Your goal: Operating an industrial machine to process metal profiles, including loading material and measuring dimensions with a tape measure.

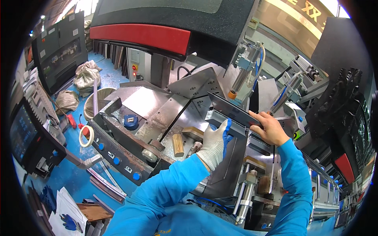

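My left hand (215, 144), in a white knitted glove with a blue palm, grips the near side of a dark grey metal profile (230, 111). My bare right hand (269, 128) holds the profile's right end, fingers over its top edge. The channelled piece lies slantwise above the saw-like machine's metal bed (173, 106); whether it touches the bed I cannot tell. Just below the right hand is another short dark profile piece (258, 144). A wooden block (178, 145) rests on the bed to the left of my gloved hand.
A clamp cylinder (239, 80) with an orange tip hangs beyond the profile; another cylinder (247, 194) lies nearer me. Left on the bed sits a blue tape measure (131, 122). A tape roll (86, 136) hangs by the button panel (108, 151). A screen (26, 131) stands far left.
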### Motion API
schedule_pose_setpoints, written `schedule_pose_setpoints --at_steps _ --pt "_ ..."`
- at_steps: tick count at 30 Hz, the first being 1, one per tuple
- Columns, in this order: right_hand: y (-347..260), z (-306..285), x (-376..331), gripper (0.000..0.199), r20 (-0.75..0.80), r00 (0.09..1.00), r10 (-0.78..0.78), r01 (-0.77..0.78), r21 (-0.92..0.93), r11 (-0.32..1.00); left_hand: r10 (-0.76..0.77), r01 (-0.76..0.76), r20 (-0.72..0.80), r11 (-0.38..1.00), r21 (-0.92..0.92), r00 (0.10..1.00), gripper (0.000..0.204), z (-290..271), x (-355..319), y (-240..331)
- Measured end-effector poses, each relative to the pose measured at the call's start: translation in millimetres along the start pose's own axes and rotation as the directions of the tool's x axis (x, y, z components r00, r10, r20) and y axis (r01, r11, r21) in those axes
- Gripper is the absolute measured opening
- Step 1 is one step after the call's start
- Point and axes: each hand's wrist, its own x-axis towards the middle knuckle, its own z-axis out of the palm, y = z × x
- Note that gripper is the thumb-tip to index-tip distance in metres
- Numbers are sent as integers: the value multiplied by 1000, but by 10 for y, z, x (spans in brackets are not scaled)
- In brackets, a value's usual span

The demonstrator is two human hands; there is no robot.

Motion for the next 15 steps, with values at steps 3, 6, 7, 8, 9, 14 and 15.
schedule_pose_setpoints --at_steps 3,6,7,8,9,14,15 --pt "-7 3 14 53 2 1000 -4 4 6 1000 -4 4 -18 1000 15 1000 35 5 6 7" --pt "-13 2 26 53 3 1000 -8 8 13 1000 -6 7 -37 999 31 999 35 7 14 11" --pt "-14 -1 25 53 2 1000 -9 8 15 1000 -12 13 -32 1000 22 999 35 8 17 12" --pt "-15 -4 24 52 1 1000 -9 9 17 1000 -18 18 -27 1000 13 999 35 8 21 14" --pt "-16 -6 25 52 0 1000 -10 10 19 1000 -23 23 -22 1000 4 999 35 6 24 16" --pt "0 -7 36 49 15 1000 -11 10 19 1000 -23 23 -13 1000 -2 1000 35 2 20 23" --pt "5 -4 42 49 20 1000 -12 11 18 1000 -20 20 -12 1000 -1 1000 35 2 18 25"
